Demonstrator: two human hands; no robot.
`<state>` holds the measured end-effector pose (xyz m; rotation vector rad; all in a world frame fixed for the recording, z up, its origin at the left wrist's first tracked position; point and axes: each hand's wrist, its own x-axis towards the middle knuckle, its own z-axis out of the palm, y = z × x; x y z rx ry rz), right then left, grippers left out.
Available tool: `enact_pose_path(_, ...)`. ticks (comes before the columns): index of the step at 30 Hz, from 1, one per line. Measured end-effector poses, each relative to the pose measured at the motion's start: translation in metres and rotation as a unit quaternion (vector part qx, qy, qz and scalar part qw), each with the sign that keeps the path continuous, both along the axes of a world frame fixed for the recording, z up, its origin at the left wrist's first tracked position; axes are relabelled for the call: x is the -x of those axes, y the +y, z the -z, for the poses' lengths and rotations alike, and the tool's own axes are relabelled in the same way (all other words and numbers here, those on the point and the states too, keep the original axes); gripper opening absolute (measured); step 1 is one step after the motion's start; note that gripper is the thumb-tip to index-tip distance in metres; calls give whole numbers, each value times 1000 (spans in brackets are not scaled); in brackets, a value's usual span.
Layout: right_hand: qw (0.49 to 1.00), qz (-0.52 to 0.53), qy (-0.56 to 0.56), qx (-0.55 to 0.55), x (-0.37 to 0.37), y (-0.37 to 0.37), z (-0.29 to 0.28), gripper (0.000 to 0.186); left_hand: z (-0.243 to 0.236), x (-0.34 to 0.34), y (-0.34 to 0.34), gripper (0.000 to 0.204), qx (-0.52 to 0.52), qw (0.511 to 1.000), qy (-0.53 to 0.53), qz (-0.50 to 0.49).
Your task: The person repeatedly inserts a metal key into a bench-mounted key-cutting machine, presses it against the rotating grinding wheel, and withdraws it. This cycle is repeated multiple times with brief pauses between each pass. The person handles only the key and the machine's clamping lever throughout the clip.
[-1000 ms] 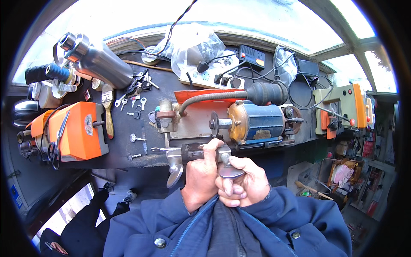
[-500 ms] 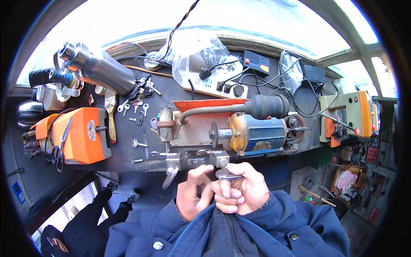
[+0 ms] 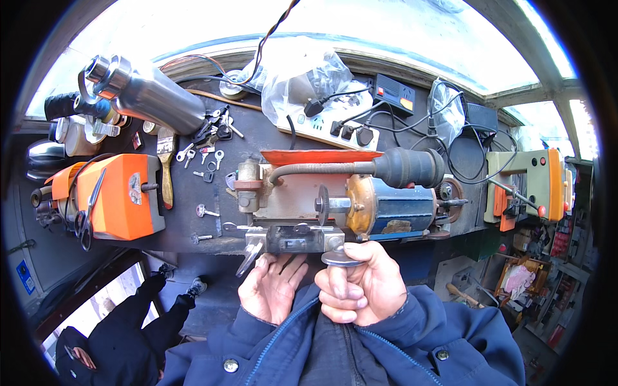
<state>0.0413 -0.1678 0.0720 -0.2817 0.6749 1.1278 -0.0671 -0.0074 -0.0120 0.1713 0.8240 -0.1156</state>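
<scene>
Frame centre: our right hand [image 3: 359,291] clenched round the round metal knob [image 3: 341,258] under the worn steel key-cutting machine [image 3: 335,206]; left hand [image 3: 273,286] released, palm up, fingertips at its carriage.

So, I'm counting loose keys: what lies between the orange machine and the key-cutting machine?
In the head view, two small keys lie on the dark benchtop between the orange machine and the key-cutting machine.

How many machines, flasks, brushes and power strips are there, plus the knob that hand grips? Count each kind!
Machines: 3 (orange box, grey key cutter, green and orange one)
Steel flask: 1
Brush: 1
White power strip: 1
Round metal knob in the right hand: 1
Total: 7
</scene>
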Motion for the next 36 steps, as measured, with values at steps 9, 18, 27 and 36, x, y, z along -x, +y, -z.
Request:
enact_pose_path(9,1000,-24,-7,-4,-2,-1,-1,64,-6,-3,-6,22,24,998,32,-45)
enact_pose_path(18,999,-32,-4,-1,-5,-2,-2,64,-6,-7,-10,27,35,991,66,-114)
enact_pose_path(27,999,-4,-14,-38,0,-4,5,64,-1,-10,-11,25,34,985,107,-134)
enact_pose_path(36,999,12,-9,-36,2,-3,8,66,-1,-11,-9,23,35,985,110,-127)
